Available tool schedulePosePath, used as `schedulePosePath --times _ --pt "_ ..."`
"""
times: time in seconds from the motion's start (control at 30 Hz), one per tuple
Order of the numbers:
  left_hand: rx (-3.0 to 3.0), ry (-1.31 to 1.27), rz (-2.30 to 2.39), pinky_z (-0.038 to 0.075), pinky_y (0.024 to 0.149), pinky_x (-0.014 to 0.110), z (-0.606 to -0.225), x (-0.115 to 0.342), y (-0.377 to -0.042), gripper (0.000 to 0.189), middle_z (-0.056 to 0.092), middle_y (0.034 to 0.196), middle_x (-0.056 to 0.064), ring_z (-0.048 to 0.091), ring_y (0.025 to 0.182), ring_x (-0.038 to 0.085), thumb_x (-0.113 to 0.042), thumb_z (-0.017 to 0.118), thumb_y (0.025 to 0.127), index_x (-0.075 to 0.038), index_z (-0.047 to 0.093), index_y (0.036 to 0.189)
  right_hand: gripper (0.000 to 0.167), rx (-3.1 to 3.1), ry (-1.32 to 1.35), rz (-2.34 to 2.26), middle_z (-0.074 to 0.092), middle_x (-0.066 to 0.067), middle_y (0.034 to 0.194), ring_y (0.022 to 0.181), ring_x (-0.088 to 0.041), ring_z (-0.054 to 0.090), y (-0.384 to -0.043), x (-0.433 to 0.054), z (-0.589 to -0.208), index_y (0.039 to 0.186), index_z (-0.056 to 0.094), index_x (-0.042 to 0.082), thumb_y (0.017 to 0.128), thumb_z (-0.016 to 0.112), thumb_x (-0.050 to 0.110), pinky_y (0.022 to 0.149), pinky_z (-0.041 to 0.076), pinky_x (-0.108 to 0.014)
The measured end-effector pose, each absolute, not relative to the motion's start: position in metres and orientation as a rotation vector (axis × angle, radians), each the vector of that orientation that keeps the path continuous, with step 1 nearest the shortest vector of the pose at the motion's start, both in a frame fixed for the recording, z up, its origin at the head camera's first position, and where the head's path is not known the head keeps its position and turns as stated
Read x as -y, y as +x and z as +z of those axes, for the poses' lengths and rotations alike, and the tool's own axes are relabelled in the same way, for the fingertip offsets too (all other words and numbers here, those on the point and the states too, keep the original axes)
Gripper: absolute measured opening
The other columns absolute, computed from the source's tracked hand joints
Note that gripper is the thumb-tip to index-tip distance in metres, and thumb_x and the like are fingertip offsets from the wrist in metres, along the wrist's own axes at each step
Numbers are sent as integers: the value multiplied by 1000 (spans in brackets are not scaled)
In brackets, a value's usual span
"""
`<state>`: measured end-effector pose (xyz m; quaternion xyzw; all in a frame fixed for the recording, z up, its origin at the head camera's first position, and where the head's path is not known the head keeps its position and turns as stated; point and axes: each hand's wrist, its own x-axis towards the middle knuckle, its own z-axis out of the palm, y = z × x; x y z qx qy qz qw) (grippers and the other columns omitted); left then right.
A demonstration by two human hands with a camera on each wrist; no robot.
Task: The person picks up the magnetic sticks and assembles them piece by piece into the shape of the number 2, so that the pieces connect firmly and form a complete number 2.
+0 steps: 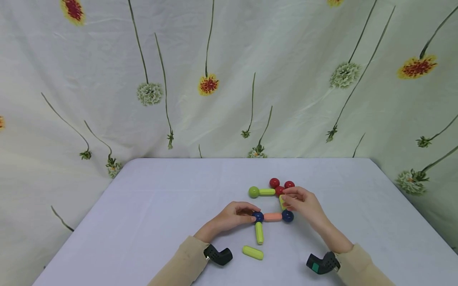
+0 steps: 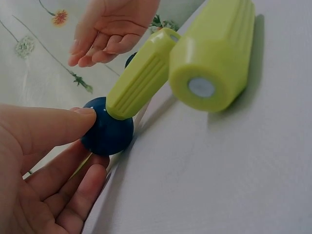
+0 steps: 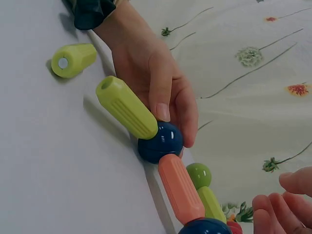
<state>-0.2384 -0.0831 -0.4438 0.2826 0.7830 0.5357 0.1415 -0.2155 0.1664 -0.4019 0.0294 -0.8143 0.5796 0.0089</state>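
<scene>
My left hand (image 1: 230, 218) pinches a dark blue ball (image 2: 108, 131) between thumb and fingers. From that ball a lime-green rod (image 1: 259, 233) points toward me, and a salmon rod (image 1: 273, 217) runs right to a second blue ball (image 1: 288, 216). Another lime rod (image 1: 282, 201) leads up from there to a red ball (image 1: 280, 191), which joins a further lime rod (image 1: 266, 192) ending in a green ball (image 1: 253, 192). Over the red ball hovers my right hand (image 1: 304, 204), fingers loosely bent; the right wrist view shows nothing between thumb and fingers.
One loose lime rod (image 1: 253, 252) lies on the white tabletop (image 1: 161, 214) nearer to me. Two more red balls (image 1: 274, 182) sit just behind the joined pieces. A flower-printed cloth (image 1: 293, 51) hangs behind the table.
</scene>
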Motion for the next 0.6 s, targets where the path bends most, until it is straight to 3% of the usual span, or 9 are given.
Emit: schedulePosePath --times 0.1,0.4,0.6 --pt "-2260 815 1545 46 81 23 -444 83 -238 25 64 107 0 57 92 13 -13 64 88 -10 68 112 39 2501 39 1811 64 -11 99 82 -14 65 -220 -170 -404 115 57 -1 90 64 28 72 53 -26" --pt "-2242 817 1568 45 81 23 -444 83 -238 25 65 108 2 57 92 12 -11 64 88 -8 68 112 43 2492 -82 1746 55 -16 124 110 -28 56 -235 -184 -410 125 52 3 92 62 27 89 48 -34" --pt "-2242 799 1563 45 81 23 -445 83 -238 25 65 108 2 57 93 12 -12 64 88 -9 68 112 43 2470 -133 1698 52 -15 128 115 -29 51 -243 -188 -417 127 50 4 91 63 25 93 45 -40"
